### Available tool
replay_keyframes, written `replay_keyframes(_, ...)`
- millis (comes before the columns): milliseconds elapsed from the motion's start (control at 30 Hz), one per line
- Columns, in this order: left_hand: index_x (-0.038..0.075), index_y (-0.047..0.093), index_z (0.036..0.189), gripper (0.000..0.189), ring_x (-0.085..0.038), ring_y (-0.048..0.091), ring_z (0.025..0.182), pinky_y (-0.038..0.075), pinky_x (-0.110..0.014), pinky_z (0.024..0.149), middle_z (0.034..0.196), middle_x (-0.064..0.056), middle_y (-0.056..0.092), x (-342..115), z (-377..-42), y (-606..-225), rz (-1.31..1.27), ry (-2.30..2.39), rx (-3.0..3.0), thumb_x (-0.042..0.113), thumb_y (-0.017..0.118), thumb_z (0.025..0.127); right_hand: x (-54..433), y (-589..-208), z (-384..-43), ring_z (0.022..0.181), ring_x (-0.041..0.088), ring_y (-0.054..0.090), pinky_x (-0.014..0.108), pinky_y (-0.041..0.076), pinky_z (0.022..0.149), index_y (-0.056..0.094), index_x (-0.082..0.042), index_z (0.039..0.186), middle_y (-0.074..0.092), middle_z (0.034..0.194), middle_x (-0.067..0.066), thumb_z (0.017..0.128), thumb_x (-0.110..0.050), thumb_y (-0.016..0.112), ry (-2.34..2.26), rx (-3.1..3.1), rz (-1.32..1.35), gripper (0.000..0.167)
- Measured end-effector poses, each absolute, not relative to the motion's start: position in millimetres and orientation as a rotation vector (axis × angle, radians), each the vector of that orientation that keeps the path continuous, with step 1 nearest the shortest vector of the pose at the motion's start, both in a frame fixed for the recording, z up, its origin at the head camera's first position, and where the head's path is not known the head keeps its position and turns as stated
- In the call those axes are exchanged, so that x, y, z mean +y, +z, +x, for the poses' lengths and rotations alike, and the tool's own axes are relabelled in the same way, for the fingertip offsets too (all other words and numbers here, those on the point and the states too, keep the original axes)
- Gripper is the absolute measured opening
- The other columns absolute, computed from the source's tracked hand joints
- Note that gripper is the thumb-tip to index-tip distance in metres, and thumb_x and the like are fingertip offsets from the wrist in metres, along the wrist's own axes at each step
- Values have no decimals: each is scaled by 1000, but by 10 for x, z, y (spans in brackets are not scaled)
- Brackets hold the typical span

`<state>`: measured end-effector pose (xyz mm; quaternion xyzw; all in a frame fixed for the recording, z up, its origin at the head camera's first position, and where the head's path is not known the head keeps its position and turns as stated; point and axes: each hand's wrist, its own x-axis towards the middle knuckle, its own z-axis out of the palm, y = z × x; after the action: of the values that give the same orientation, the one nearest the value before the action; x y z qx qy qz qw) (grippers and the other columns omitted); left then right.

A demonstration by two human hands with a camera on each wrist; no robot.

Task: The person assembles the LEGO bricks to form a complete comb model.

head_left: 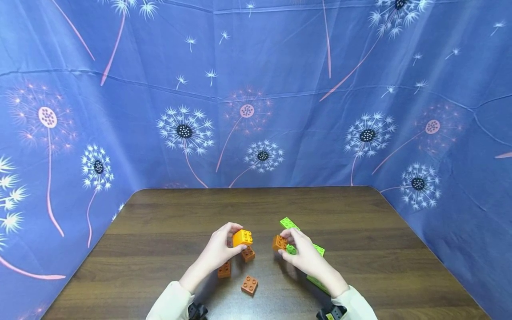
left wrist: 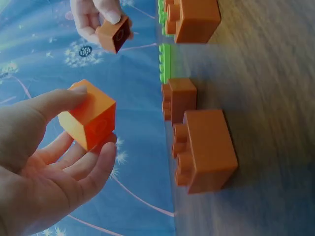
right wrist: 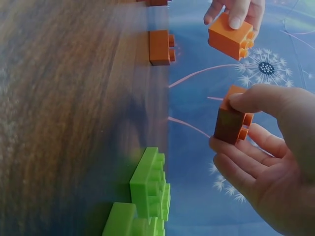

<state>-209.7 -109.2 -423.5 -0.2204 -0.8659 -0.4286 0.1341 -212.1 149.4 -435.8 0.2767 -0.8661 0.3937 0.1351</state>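
My left hand point(head_left: 216, 246) pinches a yellow-orange toy brick point(head_left: 241, 238) between thumb and fingers, raised over the table; in the left wrist view this brick point(left wrist: 91, 115) shows its smooth side. A darker orange-brown brick point(head_left: 279, 242) is held by my right hand point(head_left: 304, 253), also in the air, its studs facing the palm side in the right wrist view point(right wrist: 231, 115). The two held bricks are apart, roughly level with each other. Beneath and near the left hand lie brown bricks: one point(head_left: 248, 254) partly behind it, another point(head_left: 224, 270) by the wrist, a third point(head_left: 250, 285) closer to me.
Several lime-green bricks lie around and under the right hand, including one farther back point(head_left: 289, 223) and one under the forearm point(head_left: 318, 284). The wooden table point(head_left: 160, 231) meets a blue dandelion-print cloth point(head_left: 304, 146) behind and at both sides.
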Motion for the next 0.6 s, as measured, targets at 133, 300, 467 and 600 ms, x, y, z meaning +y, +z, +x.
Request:
replay_keyframes(133, 6, 56, 102, 38, -18, 59, 82, 49, -22, 64, 97, -6, 65, -1050, -2066, -4214, -652, -1285, -2504, 6, 79, 72, 1495, -4330, -2108, 91, 18, 59, 33, 52, 81, 53, -2, 117, 60, 101, 5, 76, -4, 73, 1158, -2529, 795, 45)
replay_keyframes(300, 8, 57, 104, 37, -15, 60, 82, 49, -24, 64, 101, -6, 68, -992, -2047, -4224, -718, -1267, -2512, 10, 78, 75, 1494, -4301, -2091, 92, 15, 59, 33, 52, 83, 55, -3, 119, 60, 108, 5, 76, -3, 73, 1159, -2529, 802, 47)
replay_keyframes(467, 8, 57, 106, 37, -13, 60, 84, 50, -23, 68, 102, -5, 68, -928, -2025, -4229, -765, -1307, -2503, 10, 77, 75, 1482, -4300, -2079, 92, 16, 61, 34, 52, 84, 57, -2, 113, 60, 107, 4, 76, -3, 73, 1186, -2505, 823, 40)
replay_keyframes(600, 7, 57, 106, 37, -15, 62, 87, 53, -24, 74, 102, -6, 67, -889, -2006, -4253, -796, -1395, -2472, 6, 77, 75, 1472, -4302, -2071, 94, 18, 64, 37, 52, 85, 56, -4, 114, 61, 109, 4, 77, -2, 73, 1255, -2489, 844, 40)
